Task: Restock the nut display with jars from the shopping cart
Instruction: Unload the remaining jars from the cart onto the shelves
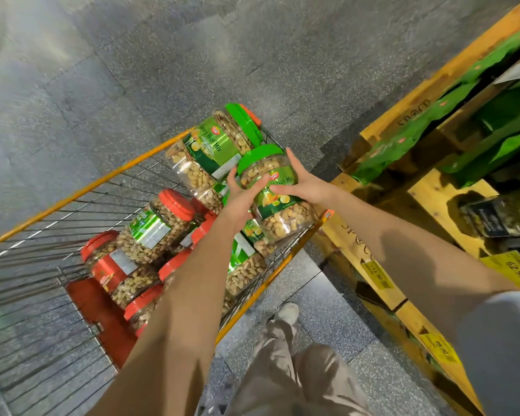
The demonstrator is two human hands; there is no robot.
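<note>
A clear nut-mix jar (282, 205) with a green lid and green label is held above the right rim of the shopping cart (72, 196). My left hand (240, 196) grips its left side and my right hand (300, 181) grips its right side. Inside the cart lie several more jars: a green-lidded one (213, 148) at the far end, and red-lidded ones (156, 226) in the middle and near end. The wooden nut display (427, 202) stands to the right, with a dark-labelled jar (505, 214) on a shelf.
Green bags (427, 127) lie on the upper display shelves. Yellow price tags (376, 274) are fixed to the shelf edges. A red child-seat flap (102, 319) sits at the cart's near end. My leg and shoe (285, 313) stand on grey floor between cart and display.
</note>
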